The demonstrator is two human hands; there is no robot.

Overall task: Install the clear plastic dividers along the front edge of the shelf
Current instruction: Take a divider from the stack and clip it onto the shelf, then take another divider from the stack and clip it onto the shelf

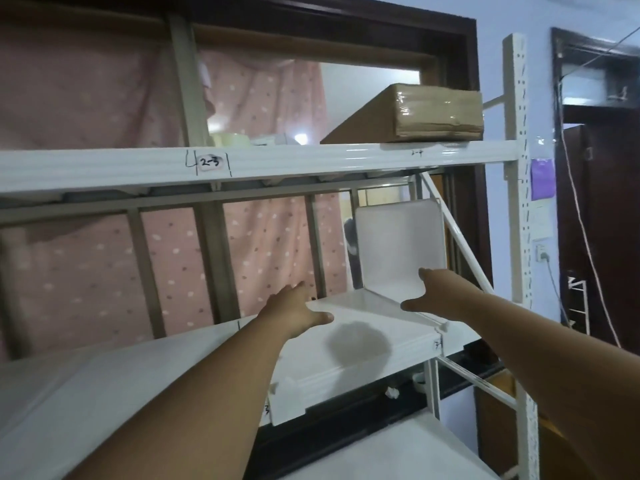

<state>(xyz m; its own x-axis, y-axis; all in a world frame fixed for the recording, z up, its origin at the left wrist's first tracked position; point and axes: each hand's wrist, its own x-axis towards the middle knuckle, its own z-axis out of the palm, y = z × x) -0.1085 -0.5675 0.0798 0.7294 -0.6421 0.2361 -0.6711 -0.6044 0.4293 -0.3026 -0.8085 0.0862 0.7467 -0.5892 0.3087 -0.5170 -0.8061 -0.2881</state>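
A white shelf (408,351) crosses the middle of the rack. On its right part stands a pale plastic divider (398,237), an upright panel with a flat base running forward to a clip at the shelf's front edge. My left hand (298,306) reaches in with straight fingers and touches the base's left edge. My right hand (429,292) lies against the foot of the upright panel, fingers extended and thumb on the base. Another clear plastic piece (285,400) hangs over the shelf's front edge, just right of my left forearm.
The upper shelf beam (277,164) runs close above and carries a taped cardboard box (433,112). A perforated post (517,133) and a diagonal brace (460,244) bound the right side. Behind hang pink curtains (86,271). A lower white shelf (381,452) lies beneath.
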